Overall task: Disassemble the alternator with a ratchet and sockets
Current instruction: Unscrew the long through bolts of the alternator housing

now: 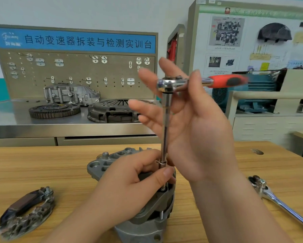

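Carefully, we are working the ratchet (170, 84) on top of a long extension bar (165, 123), which is standing upright on the alternator (145, 225). The alternator is sitting on the wooden table (42, 163) directly below us. Our left hand (129, 183) is pinching the bar's lower end between thumb and fingertips. Our right hand (191, 123) is splayed, fingers straight, with the ratchet's neck lying in the fork of thumb and forefinger rather than clenched. We are aiming to hold the bar plumb and swing the handle in short, level arcs so the tip is not slipping. We are handling polished chrome, a rubbery orange-and-black grip, and dull, ribbed cast housing. A horseshoe-shaped rectifier plate (26, 211) is lying on the left and a second chrome ratchet (278, 202) on the right.
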Tool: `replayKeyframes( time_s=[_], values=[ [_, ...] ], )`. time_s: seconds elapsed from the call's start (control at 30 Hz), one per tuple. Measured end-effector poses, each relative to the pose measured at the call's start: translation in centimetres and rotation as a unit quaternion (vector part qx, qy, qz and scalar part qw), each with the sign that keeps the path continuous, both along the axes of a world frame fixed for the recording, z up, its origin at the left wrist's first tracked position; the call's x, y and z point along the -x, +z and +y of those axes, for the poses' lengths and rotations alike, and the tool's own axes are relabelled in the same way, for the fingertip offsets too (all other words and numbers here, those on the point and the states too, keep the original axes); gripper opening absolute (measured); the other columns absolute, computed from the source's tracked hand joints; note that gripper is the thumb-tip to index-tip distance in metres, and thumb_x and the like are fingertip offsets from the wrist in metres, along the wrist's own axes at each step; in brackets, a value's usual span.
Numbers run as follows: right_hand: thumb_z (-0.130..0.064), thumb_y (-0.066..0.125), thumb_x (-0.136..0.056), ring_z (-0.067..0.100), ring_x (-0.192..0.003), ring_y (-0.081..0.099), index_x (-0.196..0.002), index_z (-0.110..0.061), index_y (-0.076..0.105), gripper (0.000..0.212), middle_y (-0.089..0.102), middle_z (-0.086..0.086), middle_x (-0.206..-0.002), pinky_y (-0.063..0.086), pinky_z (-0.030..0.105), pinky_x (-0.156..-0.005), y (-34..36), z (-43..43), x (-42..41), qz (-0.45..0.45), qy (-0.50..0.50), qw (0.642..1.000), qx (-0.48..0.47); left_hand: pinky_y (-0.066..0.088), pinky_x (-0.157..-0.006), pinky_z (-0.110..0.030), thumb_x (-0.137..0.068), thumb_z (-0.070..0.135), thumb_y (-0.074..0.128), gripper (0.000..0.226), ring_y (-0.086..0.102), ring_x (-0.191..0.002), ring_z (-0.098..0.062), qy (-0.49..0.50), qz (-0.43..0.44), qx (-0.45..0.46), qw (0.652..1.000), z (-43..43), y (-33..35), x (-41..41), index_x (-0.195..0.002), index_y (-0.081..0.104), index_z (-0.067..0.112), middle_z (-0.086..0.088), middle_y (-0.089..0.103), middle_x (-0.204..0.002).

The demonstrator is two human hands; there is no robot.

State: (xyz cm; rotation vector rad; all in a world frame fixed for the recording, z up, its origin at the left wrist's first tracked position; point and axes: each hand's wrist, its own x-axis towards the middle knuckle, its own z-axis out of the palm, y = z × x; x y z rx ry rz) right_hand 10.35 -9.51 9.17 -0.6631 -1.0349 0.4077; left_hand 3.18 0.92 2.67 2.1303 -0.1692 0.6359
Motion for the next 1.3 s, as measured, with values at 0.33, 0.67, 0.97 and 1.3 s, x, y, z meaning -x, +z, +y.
replayKeyframes(
  time_s=[0.33,0.67,0.97,1.3],
  values=[
    [-0.028,0.051,-0.091,0.013,-0.104,0.066,-0.107,-0.032,0.067,0.023,0.07,-0.011,-0.115,0.049,0.039,-0.095,-0.3,0.4,0.2,-0.076,-0.177,0.98,-0.046,0.052,-0.087,-0.05,-0.076,0.053,0.058,0.041,0.071,-0.086,-0.013,0.014,0.008,0.018,1.0,0.0,0.0,-0.2,-0.092,0.069,0.017,0.013,0.075,-0.084],
    [-0.043,0.052,-0.089,0.017,-0.09,0.069,-0.121,-0.025,0.061,0.039,0.072,-0.004,-0.111,0.055,0.027,-0.07,-0.1,0.2,-0.5,0.016,-0.109,0.994,-0.017,0.052,-0.084,-0.036,-0.082,0.041,0.055,0.013,0.069,-0.084,-0.003,0.025,0.015,-0.015,0.999,0.1,0.2,-0.2,-0.092,0.064,0.04,0.02,0.074,-0.08],
    [-0.042,0.035,-0.097,0.02,-0.077,0.072,-0.12,-0.018,0.055,0.039,0.075,-0.003,-0.1,0.054,0.026,-0.066,0.1,-0.1,-1.0,0.078,0.013,0.997,-0.011,0.05,-0.083,-0.033,-0.083,0.049,0.054,0.024,0.068,-0.089,-0.001,0.006,0.013,0.0,1.0,0.0,0.3,0.0,-0.097,0.068,0.035,0.017,0.074,-0.085],
    [-0.026,0.052,-0.091,0.014,-0.099,0.066,-0.107,-0.026,0.069,0.023,0.071,-0.01,-0.108,0.051,0.031,-0.087,-0.3,0.3,-0.7,-0.036,-0.216,0.974,-0.06,0.046,-0.073,-0.011,-0.074,0.054,0.052,0.019,0.067,-0.081,0.005,0.023,0.006,-0.003,1.0,0.1,0.3,0.0,-0.079,0.066,0.043,0.021,0.073,-0.078]
  ],
)
